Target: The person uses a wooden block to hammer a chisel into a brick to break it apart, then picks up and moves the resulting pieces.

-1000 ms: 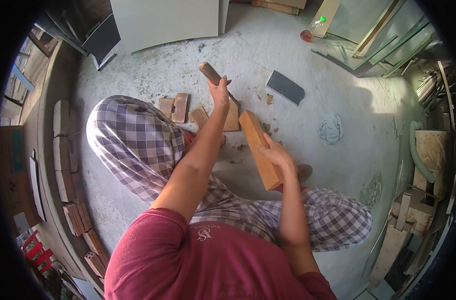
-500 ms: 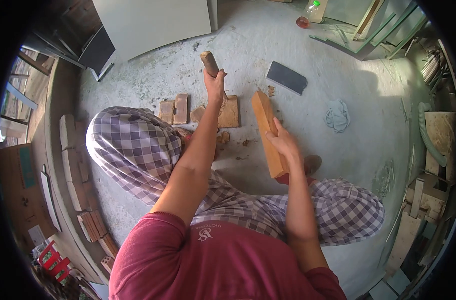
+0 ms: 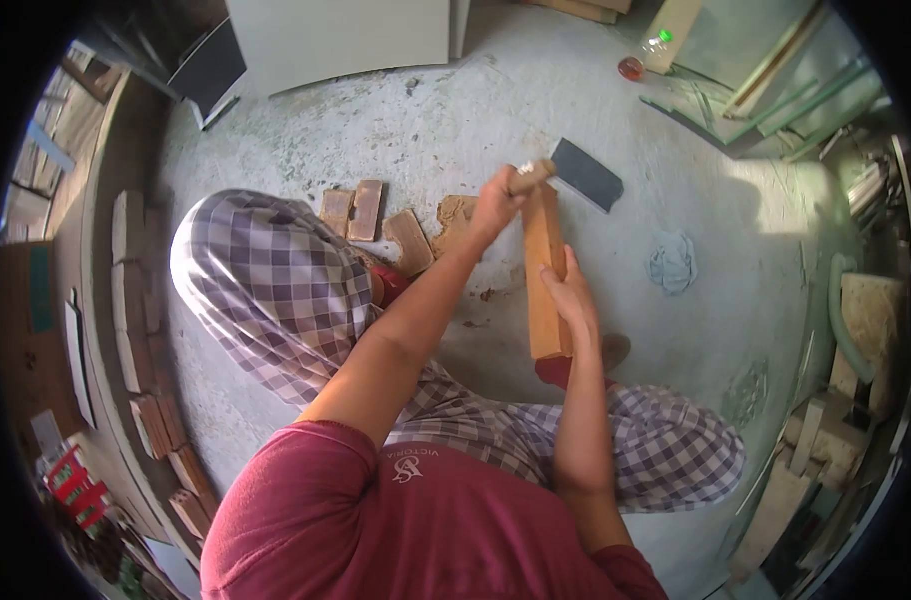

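Observation:
My left hand [image 3: 499, 205] is shut on a wooden-handled tool [image 3: 534, 174]. The tool's handle lies against the far top end of a long orange-brown wooden block [image 3: 545, 262]. My right hand [image 3: 574, 296] grips this block at its middle and holds it on end over the concrete floor, between my knees in checked trousers. The tool's working end is hidden behind the hand and block. Several flat split wood pieces [image 3: 364, 210] lie on the floor just left of my left hand.
A dark grey slab [image 3: 587, 174] lies right behind the block. A crumpled grey cloth [image 3: 673, 262] is to the right, a bottle [image 3: 643, 56] at the back. A white board [image 3: 336, 40] stands at the far side. Bricks [image 3: 134, 300] line the left; glass panes and scrap wood crowd the right.
My left hand has swung the tool down and to the right, from raised over the floor pieces onto the block's top end. The block now stands straighter under my right hand.

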Tool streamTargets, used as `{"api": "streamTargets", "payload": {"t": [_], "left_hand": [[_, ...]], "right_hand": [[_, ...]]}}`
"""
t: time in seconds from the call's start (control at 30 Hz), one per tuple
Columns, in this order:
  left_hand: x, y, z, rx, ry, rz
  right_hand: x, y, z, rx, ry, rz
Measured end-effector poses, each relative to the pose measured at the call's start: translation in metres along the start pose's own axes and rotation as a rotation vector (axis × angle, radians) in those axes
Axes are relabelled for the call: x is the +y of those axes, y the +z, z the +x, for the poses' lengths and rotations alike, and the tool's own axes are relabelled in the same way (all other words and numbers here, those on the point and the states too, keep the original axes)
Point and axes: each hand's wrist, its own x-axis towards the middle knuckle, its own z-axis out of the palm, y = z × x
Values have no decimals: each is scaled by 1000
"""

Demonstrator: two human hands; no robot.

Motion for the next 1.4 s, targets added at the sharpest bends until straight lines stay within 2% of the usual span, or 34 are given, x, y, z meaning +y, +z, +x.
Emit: {"api": "streamTargets", "payload": {"t": [0.07, 0.2, 0.37, 0.4, 0.47, 0.5, 0.57, 0.63, 0.67, 0.73, 0.77, 0.83, 0.9, 0.93, 0.97, 1.03, 1.07, 1.1, 1.13, 1.17, 1.23, 1.4], "left_hand": [[3, 5, -11, -73, 38, 29], [-2, 13, -15, -112, 117, 95], [-2, 16, -9, -78, 112, 91], [-2, 15, -9, -65, 107, 85], [-1, 17, -7, -78, 85, 78], [-2, 18, -7, -73, 86, 74], [-9, 21, -8, -65, 116, 120], [-28, 16, -14, -70, 148, 195], [-36, 16, -11, -68, 175, 272], [-27, 11, -7, -57, 149, 266], [-25, 7, -12, -62, 117, 258], [-24, 5, -12, -50, 109, 236], [-22, 4, -10, -34, 113, 207], [-22, 3, -9, -36, 102, 205], [-21, 3, -9, -38, 93, 202], [-17, 2, -10, -32, 96, 194], [-15, 0, -11, -24, 93, 185], [-18, -2, -12, -25, 99, 185], [-23, -4, -12, -39, 125, 223], [-28, -6, -10, -55, 152, 262], [-28, -7, -1, -29, 181, 267], [-25, -9, -10, -15, 175, 247]], "right_hand": [[5, -8, 2, 37, -31, 37], [3, -37, -8, 333, -131, 189], [-22, -67, -27, 734, -449, 389], [-28, -65, -27, 725, -456, 379], [-38, -55, -29, 927, -587, 385], [-32, -46, -24, 926, -593, 381], [-10, -22, -11, 648, -530, 227], [-35, -14, -26, 286, -221, 25], [-27, -15, -20, 293, -226, 26], [-17, -11, -12, 231, -335, 564], [-9, -16, -12, 223, -322, 570], [-36, -40, -29, 295, -359, 835], [-29, -56, -25, 548, -535, 762], [-37, -65, -34, 468, -540, 878], [-32, -61, -30, 472, -542, 882], [-24, -48, -20, 627, -531, 746], [-24, -30, -21, 553, -534, 669], [29, -10, 9, 657, -673, -35], [-38, -11, -24, 211, -233, 136], [-32, -1, -22, 224, -275, 249], [-20, -1, -11, 41, -267, 702], [-13, -15, -6, 140, -285, 702]]}}
